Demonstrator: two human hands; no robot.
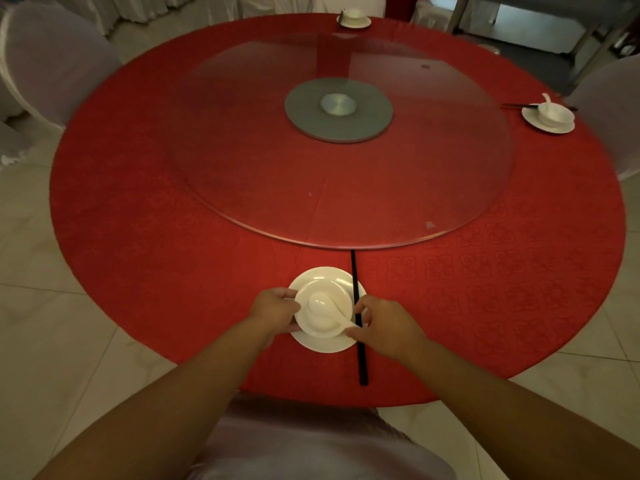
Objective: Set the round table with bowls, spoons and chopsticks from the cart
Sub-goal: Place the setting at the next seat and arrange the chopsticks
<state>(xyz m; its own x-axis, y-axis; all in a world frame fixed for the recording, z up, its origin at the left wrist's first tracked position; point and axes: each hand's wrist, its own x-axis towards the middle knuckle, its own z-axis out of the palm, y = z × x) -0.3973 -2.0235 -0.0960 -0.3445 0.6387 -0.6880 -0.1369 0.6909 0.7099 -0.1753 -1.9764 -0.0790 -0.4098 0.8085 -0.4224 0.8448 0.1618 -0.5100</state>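
A white bowl [323, 322] sits on a white saucer [322, 277] at the near edge of the round table [138, 237], which wears a red cloth. A white spoon [323, 306] lies in the bowl, its handle pointing right. My left hand [273, 306] holds the bowl's left rim. On the right, my right hand [384, 325] touches the bowl's rim and the spoon handle's tip. Black chopsticks [360, 355] lie along the saucer's right side, partly under my right fingers.
A glass turntable [242, 150] on a grey hub [338, 110] fills the table's middle. Finished settings stand at the right edge [549, 116] and far edge [353, 18]. Covered chairs stand at left [52, 64], right [620, 109] and just below me [311, 441]. A metal cart [540, 26] is behind.
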